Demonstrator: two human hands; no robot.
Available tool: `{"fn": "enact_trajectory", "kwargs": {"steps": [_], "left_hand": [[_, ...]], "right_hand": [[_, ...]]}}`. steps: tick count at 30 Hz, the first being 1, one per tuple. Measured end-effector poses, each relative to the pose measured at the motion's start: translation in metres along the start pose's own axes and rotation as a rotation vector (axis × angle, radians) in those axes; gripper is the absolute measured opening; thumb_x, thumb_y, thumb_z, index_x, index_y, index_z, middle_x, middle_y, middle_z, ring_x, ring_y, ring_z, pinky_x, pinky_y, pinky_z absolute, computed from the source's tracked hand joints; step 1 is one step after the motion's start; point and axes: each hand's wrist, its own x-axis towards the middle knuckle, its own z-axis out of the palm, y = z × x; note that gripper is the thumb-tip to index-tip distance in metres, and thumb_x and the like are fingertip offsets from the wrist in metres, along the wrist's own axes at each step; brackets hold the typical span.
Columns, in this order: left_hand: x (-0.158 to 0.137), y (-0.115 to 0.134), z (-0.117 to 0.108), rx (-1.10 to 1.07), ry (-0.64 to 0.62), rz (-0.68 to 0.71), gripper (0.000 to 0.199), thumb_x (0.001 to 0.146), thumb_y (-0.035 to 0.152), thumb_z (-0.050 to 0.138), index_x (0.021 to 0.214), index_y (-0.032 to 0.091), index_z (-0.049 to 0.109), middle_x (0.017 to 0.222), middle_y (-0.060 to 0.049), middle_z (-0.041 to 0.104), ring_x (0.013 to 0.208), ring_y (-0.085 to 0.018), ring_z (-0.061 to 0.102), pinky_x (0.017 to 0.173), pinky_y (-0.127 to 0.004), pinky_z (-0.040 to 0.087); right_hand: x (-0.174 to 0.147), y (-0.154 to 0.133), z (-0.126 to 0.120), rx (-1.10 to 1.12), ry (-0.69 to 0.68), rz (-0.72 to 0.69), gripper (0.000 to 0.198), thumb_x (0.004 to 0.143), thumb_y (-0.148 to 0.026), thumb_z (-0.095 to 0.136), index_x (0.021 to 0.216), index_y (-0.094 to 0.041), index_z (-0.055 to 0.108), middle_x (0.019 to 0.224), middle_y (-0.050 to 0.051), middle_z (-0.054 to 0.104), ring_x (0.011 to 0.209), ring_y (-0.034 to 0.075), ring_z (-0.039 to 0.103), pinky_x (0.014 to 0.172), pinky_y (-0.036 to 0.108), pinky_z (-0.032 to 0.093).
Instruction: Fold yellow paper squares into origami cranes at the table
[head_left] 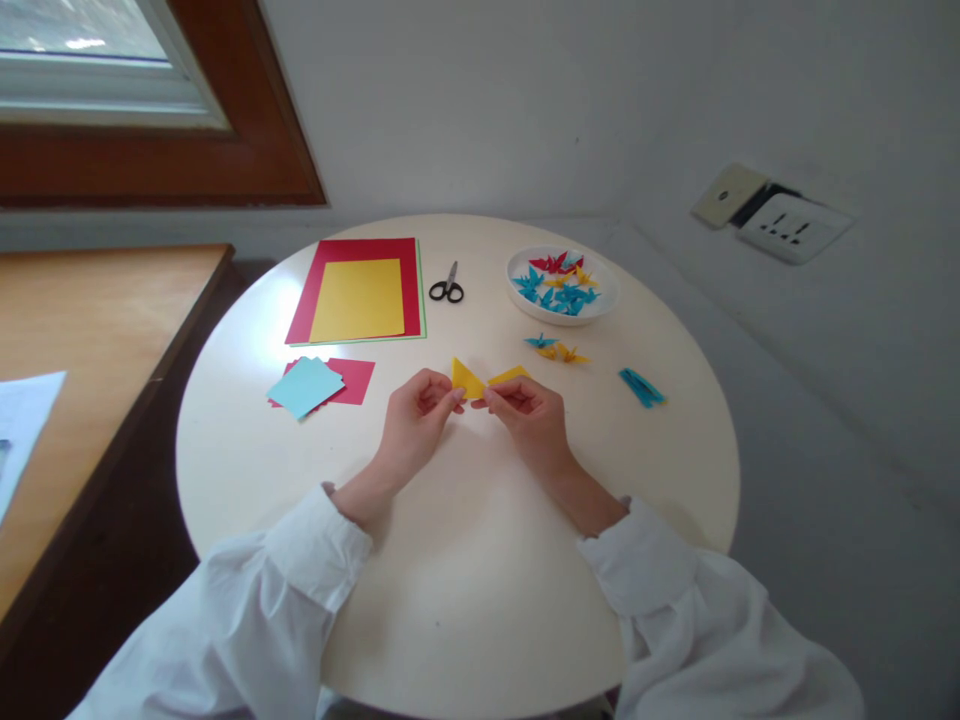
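Between my two hands is a small piece of folded yellow paper (467,379), its pointed corner sticking up. My left hand (422,415) pinches its lower left edge between thumb and fingers. At its right corner, the thumb and fingertips of my right hand (531,415) are closed on it. Another bit of yellow paper (510,375) shows just behind my right hand; part of it is hidden by the fingers. Beyond that hand, a few small folded paper cranes (568,354), blue and yellow, lie on the round white table (480,560).
A white dish (562,316) holds several red, blue and yellow cranes. Black-handled scissors (448,288) lie beside large red and yellow sheets (360,300). Light blue squares (306,387) rest over red ones (356,381) at left; folded blue strips (641,387) lie right.
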Motion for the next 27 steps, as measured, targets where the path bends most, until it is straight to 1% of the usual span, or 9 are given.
{"fn": "enact_trajectory", "kwargs": {"steps": [10,17,23,27], "left_hand": [[-0.0001,0.0018,0.0006,-0.003,0.013,0.007,0.016,0.072,0.027,0.065,0.068,0.017,0.053,0.064,0.000,0.061,0.061,-0.014,0.063,0.056,-0.025,0.048],[-0.0001,0.0008,0.0002,0.020,0.006,0.016,0.014,0.074,0.025,0.064,0.070,0.016,0.053,0.065,0.001,0.062,0.060,-0.013,0.063,0.055,-0.023,0.048],[-0.0002,0.0008,-0.0004,0.022,0.001,0.015,0.014,0.074,0.025,0.063,0.069,0.017,0.053,0.064,0.000,0.061,0.061,-0.014,0.063,0.056,-0.024,0.048],[0.0002,0.0008,-0.0004,0.027,0.005,0.022,0.015,0.073,0.026,0.064,0.069,0.017,0.053,0.063,0.000,0.062,0.059,-0.014,0.063,0.055,-0.025,0.048]], "right_hand": [[0.0001,0.0013,-0.0011,-0.011,-0.011,0.016,0.016,0.065,-0.030,0.071,0.064,-0.018,0.059,0.062,-0.001,0.066,0.063,0.016,0.068,0.065,0.030,0.054],[0.0000,0.0015,-0.0012,-0.004,-0.002,0.018,0.015,0.064,-0.027,0.071,0.063,-0.018,0.059,0.061,-0.001,0.066,0.062,0.016,0.068,0.065,0.030,0.054],[-0.0004,-0.0010,-0.0007,-0.011,0.009,0.066,0.013,0.065,-0.026,0.070,0.062,-0.018,0.060,0.060,-0.001,0.066,0.061,0.015,0.067,0.065,0.029,0.054],[-0.0003,-0.0020,-0.0004,-0.002,0.007,0.071,0.013,0.064,-0.026,0.071,0.061,-0.018,0.060,0.059,-0.001,0.066,0.060,0.016,0.068,0.064,0.029,0.054]]}}
